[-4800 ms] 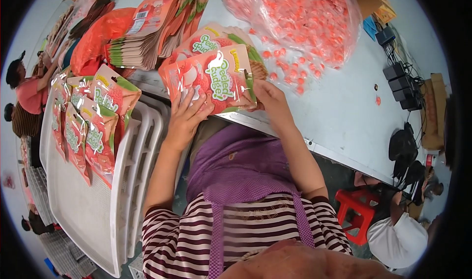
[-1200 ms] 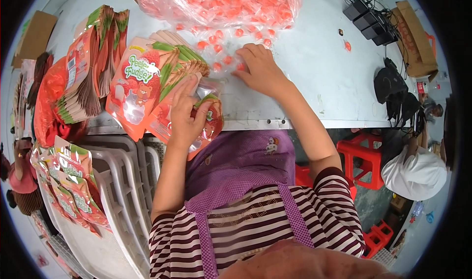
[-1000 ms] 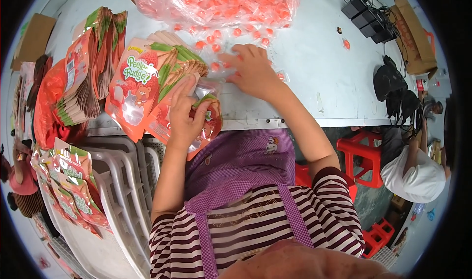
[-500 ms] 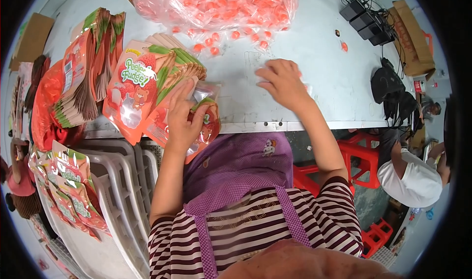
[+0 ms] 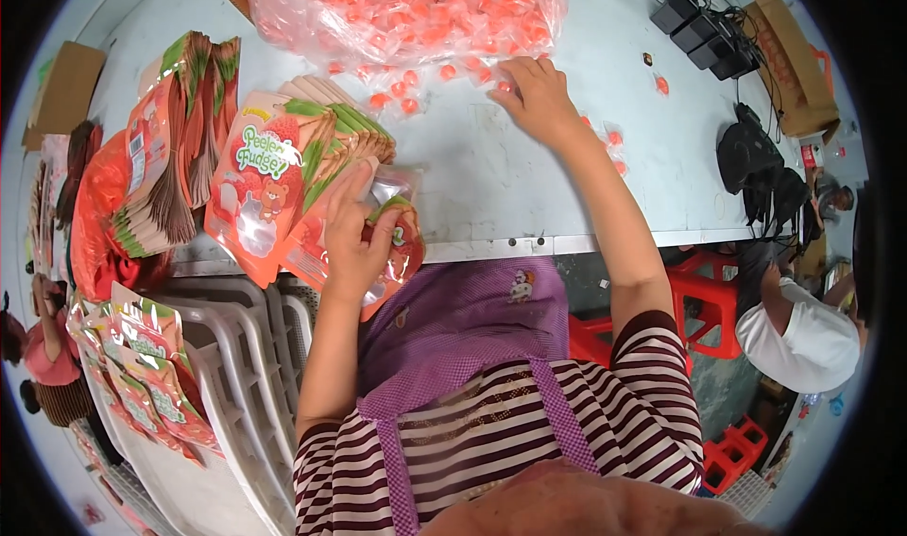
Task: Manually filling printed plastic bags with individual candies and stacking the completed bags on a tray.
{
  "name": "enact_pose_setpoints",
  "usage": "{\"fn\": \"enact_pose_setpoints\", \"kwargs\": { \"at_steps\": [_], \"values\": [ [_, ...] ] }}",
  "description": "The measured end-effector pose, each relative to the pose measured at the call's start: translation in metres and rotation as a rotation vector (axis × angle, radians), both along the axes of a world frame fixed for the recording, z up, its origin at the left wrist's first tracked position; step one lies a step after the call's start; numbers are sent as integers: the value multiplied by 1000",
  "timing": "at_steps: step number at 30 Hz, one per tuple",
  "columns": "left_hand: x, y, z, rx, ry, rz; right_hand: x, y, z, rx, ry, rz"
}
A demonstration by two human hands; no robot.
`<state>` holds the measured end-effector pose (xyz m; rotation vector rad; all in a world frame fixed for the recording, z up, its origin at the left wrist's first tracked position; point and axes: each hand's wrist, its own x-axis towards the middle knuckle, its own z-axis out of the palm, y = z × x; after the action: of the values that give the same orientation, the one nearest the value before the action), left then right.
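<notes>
At the table's front edge, my left hand [image 5: 355,243] is closed on a pink and green candy pouch [image 5: 404,243], its thumb across the front near the mouth. The pouch's silvery inside shows at the top. My right hand [image 5: 540,103] reaches over the table to loose wrapped candies [image 5: 447,71], with its thumb and forefinger apart around one red candy; its other fingertips are partly hidden. Beside my left hand lies a fanned stack of flat pouches [image 5: 253,182]. A large clear bag of red wrapped candies [image 5: 406,12] lies at the far side.
More bundled pouches [image 5: 175,139] stand at the left by a red plastic bag [image 5: 94,215]. Filled pouches [image 5: 156,375] rest on stacked white trays [image 5: 236,442]. Black adapters with cables [image 5: 704,35] and red stools [image 5: 704,305] are at the right, near a person in white [image 5: 798,338].
My right hand has moved away from me to the candies near the big bag, uncovering a few candies on the table. The left hand stays on the pouch.
</notes>
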<state>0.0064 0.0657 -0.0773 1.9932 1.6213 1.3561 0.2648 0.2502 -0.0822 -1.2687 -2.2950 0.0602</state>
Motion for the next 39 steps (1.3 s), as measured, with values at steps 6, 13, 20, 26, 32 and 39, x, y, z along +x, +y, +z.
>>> {"fn": "enact_pose_setpoints", "kwargs": {
  "at_steps": [6,13,20,26,32,39],
  "values": [
    [-1,-1,4,6,22,-5,7,-11,21,-182,-115,32],
    [-3,1,0,10,1,-18,-19,-3,19,-178,1,-33],
    [-1,0,3,-19,13,-6,-30,-8,6,-18,15,-44],
    [0,0,4,-4,36,-1,-39,-14,7,-68,-25,-32],
    [-2,-1,3,1,18,6,-43,-16,32,-225,-209,25],
    [0,1,0,5,27,-3,-61,-2,-2,10,8,106]
  ]
}}
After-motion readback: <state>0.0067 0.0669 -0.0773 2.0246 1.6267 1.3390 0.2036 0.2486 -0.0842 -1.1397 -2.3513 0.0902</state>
